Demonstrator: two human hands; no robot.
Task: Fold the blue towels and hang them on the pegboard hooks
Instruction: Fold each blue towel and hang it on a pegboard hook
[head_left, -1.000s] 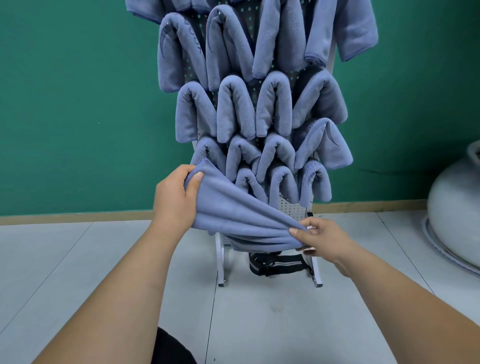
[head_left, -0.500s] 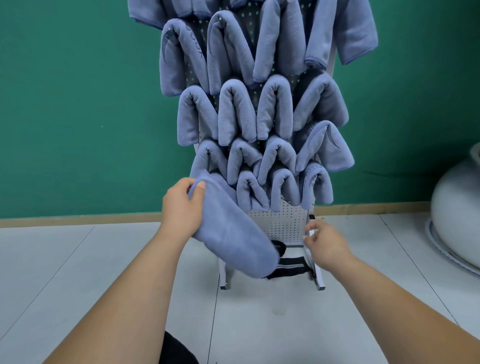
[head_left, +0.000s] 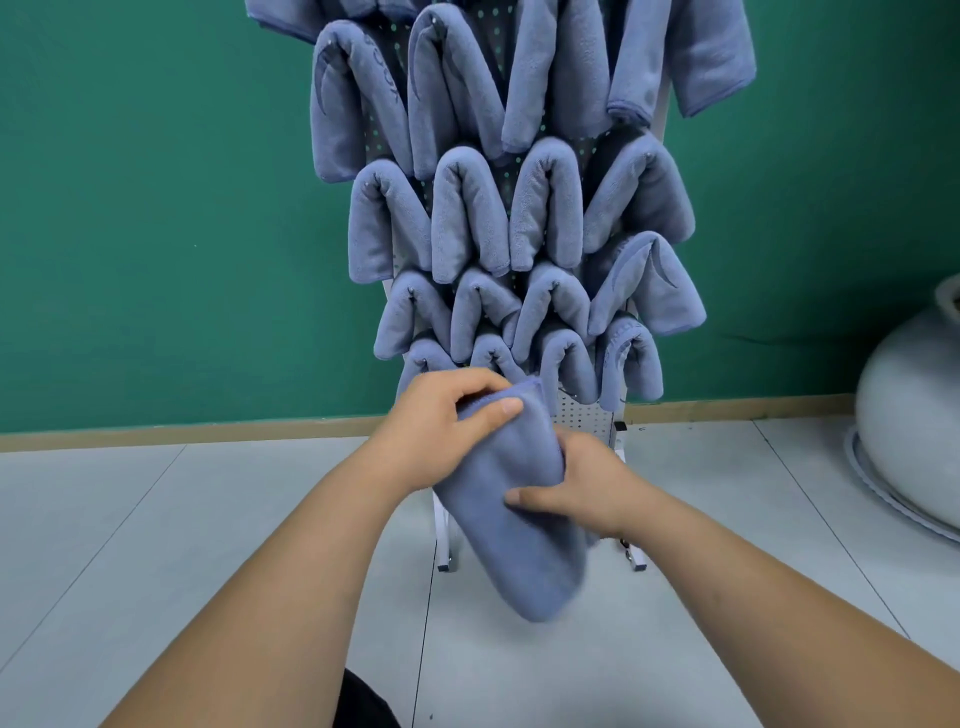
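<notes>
Writing: embroidered script (head_left: 387, 78) on hung towels (head_left: 467, 218), unreadable.
Folded towel (head_left: 514, 525): blue, plush, stitched hem; hangs before the pegboard (head_left: 582, 415) foot.
My left hand (head_left: 441, 431): grips its top edge.
My right hand (head_left: 587, 488): pinches its middle.

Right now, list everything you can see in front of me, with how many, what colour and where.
Pegboard: one, white, standing on the floor.
Hung towels: more than a dozen, blue, draped in rows over the board.
Held towel: one, blue, in front of the board's lower part.
Wall: one, green, behind the board.
Floor: one, pale grey tiles, below.
Round vessel: one, whitish, floor at right edge.
Left hand: one, grips that towel's top edge.
Right hand: one, holds its middle.
</notes>
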